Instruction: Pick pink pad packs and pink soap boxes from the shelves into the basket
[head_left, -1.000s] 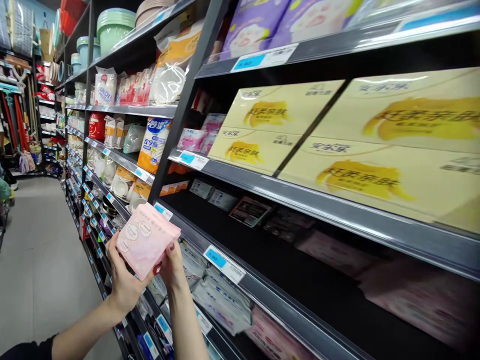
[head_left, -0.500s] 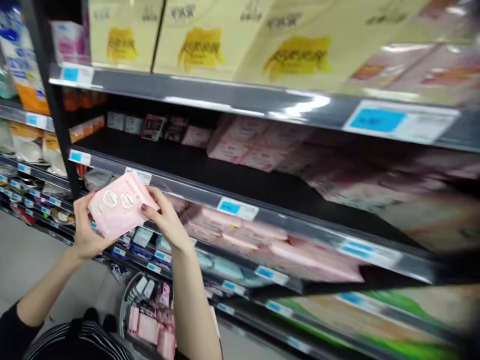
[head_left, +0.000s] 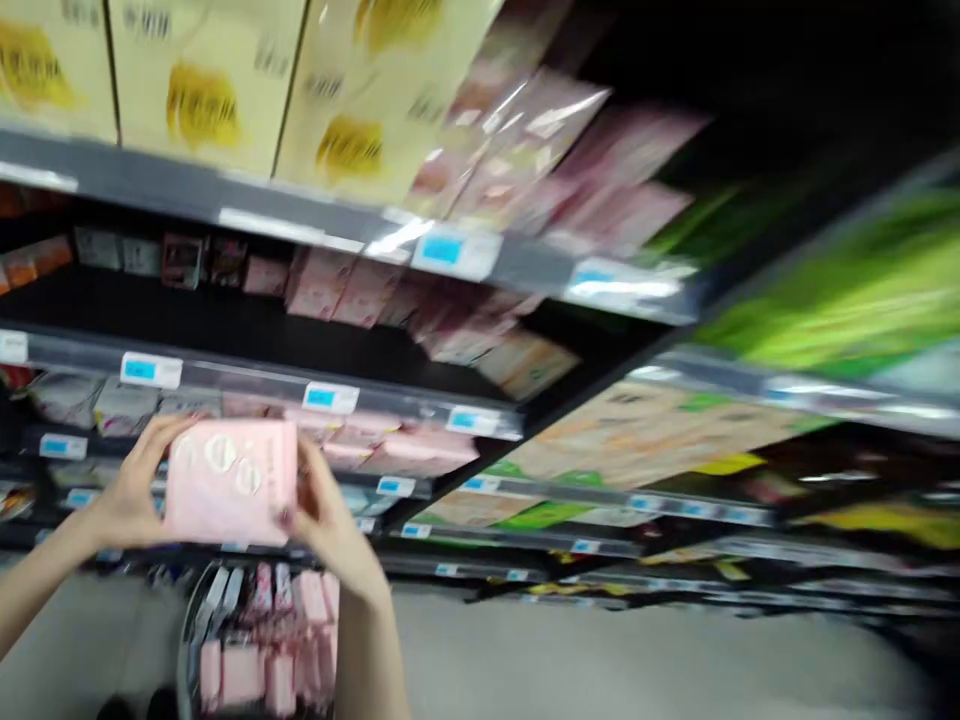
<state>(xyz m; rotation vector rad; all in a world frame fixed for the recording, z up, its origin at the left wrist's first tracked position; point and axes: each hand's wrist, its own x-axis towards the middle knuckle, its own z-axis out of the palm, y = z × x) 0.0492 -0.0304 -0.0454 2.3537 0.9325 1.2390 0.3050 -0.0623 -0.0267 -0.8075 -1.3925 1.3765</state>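
Note:
A pink packet (head_left: pixel 229 485) with white rounded labels is held up between both hands in front of the shelves. My left hand (head_left: pixel 135 490) grips its left side, thumb underneath and fingers over the top edge. On the right side, my right hand (head_left: pixel 326 515) pinches it with the thumb at the front face; the other fingers are mostly behind it. Similar pink packets (head_left: pixel 405 448) lie on the shelf just behind. Below the hands, a basket (head_left: pixel 184 640) on the floor holds many pink packs and some white ones.
A black shelf (head_left: pixel 187 320) carries small boxes and pink packs (head_left: pixel 322 285) at its back. Yellow boxes (head_left: pixel 202 90) stand on the shelf above. Green packages (head_left: pixel 840 290) fill the shelving at right. Grey floor (head_left: pixel 525 660) and dark shoe tips (head_left: pixel 161 703) show below.
The view has swung to the right, bringing the green packages into sight. The pink packet, still in both hands, has turned from tilted to nearly level.

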